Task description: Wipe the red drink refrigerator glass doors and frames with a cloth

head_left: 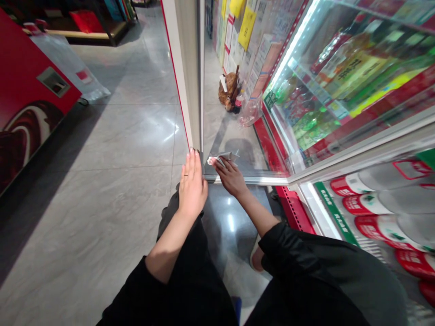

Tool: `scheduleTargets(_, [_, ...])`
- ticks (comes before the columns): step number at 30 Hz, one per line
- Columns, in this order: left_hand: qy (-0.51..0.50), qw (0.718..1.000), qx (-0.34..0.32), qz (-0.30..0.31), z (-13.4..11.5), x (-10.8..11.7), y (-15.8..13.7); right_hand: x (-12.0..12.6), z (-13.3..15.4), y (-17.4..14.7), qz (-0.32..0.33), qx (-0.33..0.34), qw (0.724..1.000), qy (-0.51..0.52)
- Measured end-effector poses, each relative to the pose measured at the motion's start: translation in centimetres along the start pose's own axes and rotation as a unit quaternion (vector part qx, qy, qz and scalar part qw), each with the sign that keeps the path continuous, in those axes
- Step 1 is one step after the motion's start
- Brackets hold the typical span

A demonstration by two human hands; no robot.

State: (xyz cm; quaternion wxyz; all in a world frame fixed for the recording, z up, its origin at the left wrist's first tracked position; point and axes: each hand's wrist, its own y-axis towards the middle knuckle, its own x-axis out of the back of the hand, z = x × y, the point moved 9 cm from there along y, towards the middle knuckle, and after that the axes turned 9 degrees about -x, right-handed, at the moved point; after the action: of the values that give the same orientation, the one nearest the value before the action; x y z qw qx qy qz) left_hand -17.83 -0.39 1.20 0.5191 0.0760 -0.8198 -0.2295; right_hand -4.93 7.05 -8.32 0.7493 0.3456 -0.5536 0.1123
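A glass cooler door (244, 149) stands open in front of me. My left hand (192, 183) rests against the door's outer frame (191, 90) near its bottom corner, fingers stretched out and together. Just right of it, my right hand (231, 175) is low on the glass, holding a crumpled white wipe (228, 158) against the pane. The wipe looks like paper or thin cloth; I cannot tell which. Part of it is hidden under my fingers.
Inside the cooler, large bottles with red and white labels (374, 228) lie at the right. Through the glass show a brown bundle (229, 90), stacked cartons (249, 59) and shelved drinks (356, 68). A red machine (30, 86) with a plastic bag (73, 68) stands left on the tiled floor (129, 136).
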Motion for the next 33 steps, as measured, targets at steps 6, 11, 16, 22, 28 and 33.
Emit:
scheduleTargets(6, [0.032,0.998,-0.015,0.058,0.0,-0.5,-0.8,-2.3,0.9,-0.4,0.042,0.044,0.998,0.032])
scheduleTargets(11, [0.043,0.995,-0.029,0.085,-0.1,-0.7,-1.2,-2.0,-0.7,-2.1,0.041,0.021,0.999,0.023])
scheduleTargets(16, [0.051,0.993,-0.024,0.108,0.3,-1.2,-1.6,-4.1,1.8,-1.1,0.036,-0.015,0.999,0.024])
scheduleTargets(22, [0.058,0.98,-0.082,0.171,-0.3,-3.4,-2.1,-6.1,0.5,-1.5,0.083,-0.007,0.996,0.042])
scheduleTargets(28, [0.062,0.976,-0.109,0.179,-0.2,-4.6,-1.9,-4.2,-1.8,-2.3,0.056,-0.01,0.997,0.043])
scheduleTargets(33, [0.07,0.975,-0.108,0.183,-0.3,-4.8,-2.3,-5.8,-0.8,-1.5,0.073,0.013,0.996,0.053])
